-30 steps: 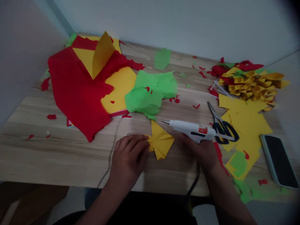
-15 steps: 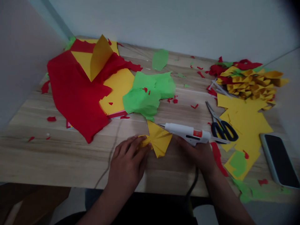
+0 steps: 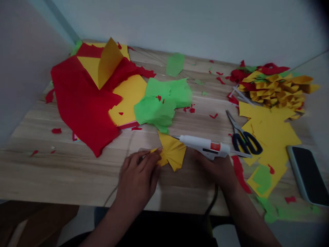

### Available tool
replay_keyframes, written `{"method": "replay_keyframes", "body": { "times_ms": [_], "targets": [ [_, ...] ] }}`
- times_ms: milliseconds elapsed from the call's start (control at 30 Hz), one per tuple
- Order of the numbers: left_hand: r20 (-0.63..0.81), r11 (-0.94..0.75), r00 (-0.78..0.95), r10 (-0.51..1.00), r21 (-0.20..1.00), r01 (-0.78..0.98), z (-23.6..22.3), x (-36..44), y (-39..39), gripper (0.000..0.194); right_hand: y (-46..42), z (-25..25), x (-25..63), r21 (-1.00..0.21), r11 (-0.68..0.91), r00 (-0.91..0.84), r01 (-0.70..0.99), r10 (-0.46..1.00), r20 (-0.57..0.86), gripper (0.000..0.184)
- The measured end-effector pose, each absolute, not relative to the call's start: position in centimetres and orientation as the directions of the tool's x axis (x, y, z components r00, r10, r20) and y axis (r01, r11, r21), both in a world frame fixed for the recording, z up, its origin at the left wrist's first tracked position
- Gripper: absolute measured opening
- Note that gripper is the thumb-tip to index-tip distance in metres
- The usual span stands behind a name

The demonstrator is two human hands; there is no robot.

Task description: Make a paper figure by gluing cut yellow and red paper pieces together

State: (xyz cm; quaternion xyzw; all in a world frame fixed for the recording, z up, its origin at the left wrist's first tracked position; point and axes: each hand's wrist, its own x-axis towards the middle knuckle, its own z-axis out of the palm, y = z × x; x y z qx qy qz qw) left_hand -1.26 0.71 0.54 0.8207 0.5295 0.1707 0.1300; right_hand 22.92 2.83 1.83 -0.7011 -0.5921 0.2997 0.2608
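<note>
My left hand point(image 3: 140, 175) is closed on the left side of a creased yellow paper piece point(image 3: 173, 154), whose pleats fan out to the right over the wooden table. My right hand point(image 3: 218, 169) grips a white hot glue gun point(image 3: 196, 142) by its handle. The gun's metal tip points left, just above the upper part of the yellow paper; whether it touches cannot be made out. A clear glue stick point(image 3: 243, 154) sticks out of the gun's back end. Part of the yellow piece is hidden under my left fingers.
Red crepe paper point(image 3: 84, 99), green crepe paper point(image 3: 164, 103) and yellow sheets lie at the left and middle. On the right are scissors point(image 3: 244, 135), yellow paper point(image 3: 275, 133), a heap of folded yellow pieces point(image 3: 280, 91) and a phone point(image 3: 308, 175). Red scraps are scattered about.
My left hand and the yellow paper have shifted slightly to the left, and the fingers sit a little differently on it. The glue gun stays nearly in place.
</note>
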Motion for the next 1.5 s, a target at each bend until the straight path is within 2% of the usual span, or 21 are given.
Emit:
{"method": "replay_keyframes", "body": {
  "times_ms": [67,167,267,400,500,600,667,767,867,967,1067,1233,1500],
  "targets": [
    [0.154,-0.387,0.356,0.922,0.418,0.822,0.6,-1.4,0.8,0.026,2.8,1.8,22.9,-0.722,-0.157,0.117,0.674,0.987,-0.106,0.018],
    [0.168,-0.335,0.293,0.941,0.348,0.876,0.8,-1.3,0.4,0.017,2.7,1.6,23.1,-0.712,-0.184,0.131,0.678,0.983,-0.129,0.020],
    [0.142,-0.288,0.256,0.956,0.306,0.907,1.0,-1.0,-0.2,0.017,2.6,1.5,23.2,-0.705,-0.202,0.139,0.679,0.979,-0.147,0.021],
    [0.156,-0.311,0.272,0.950,0.350,0.884,1.1,-1.2,-0.7,0.025,2.6,1.5,23.2,-0.720,-0.165,0.123,0.674,0.986,-0.111,0.021],
    [0.174,-0.390,0.350,0.921,0.429,0.815,1.0,-1.6,-1.0,0.026,2.7,1.3,23.2,-0.708,-0.161,0.123,0.687,0.987,-0.105,0.020],
    [0.123,-0.424,0.415,0.901,0.446,0.788,0.8,-1.6,-1.2,0.031,2.6,1.5,23.3,-0.703,-0.166,0.140,0.692,0.986,-0.095,0.020],
    [0.093,-0.403,0.404,0.910,0.426,0.810,0.7,-1.4,-1.3,0.034,2.3,2.2,23.4,-0.717,-0.147,0.105,0.681,0.989,-0.103,0.017],
    [0.098,-0.387,0.384,0.918,0.429,0.816,0.5,-1.0,-1.2,0.032,1.5,3.8,23.5,-0.726,-0.099,-0.048,0.681,0.983,-0.178,0.014],
    [0.126,-0.380,0.362,0.923,0.438,0.815,0.4,-0.8,-1.0,0.029,0.4,4.9,23.4,-0.666,-0.031,-0.172,0.746,0.956,-0.238,0.010],
    [0.120,-0.367,0.353,0.928,0.457,0.810,0.3,-0.8,-1.0,0.029,-0.6,4.9,22.9,-0.587,-0.013,-0.178,0.809,0.947,-0.267,0.009],
    [0.112,-0.356,0.346,0.931,0.482,0.800,0.3,-0.9,-1.0,0.030,-1.2,4.2,22.4,-0.579,-0.035,-0.164,0.814,0.943,-0.288,0.010],
    [0.116,-0.345,0.334,0.935,0.502,0.793,0.2,-1.0,-1.1,0.031,-1.3,4.0,21.7,-0.597,-0.017,-0.171,0.802,0.951,-0.257,0.009],
    [0.138,-0.346,0.321,0.937,0.503,0.792,0.2,-1.0,-1.0,0.031,-0.8,4.9,21.2,-0.496,0.093,-0.214,0.863,0.958,-0.193,0.011]
  ]
}}
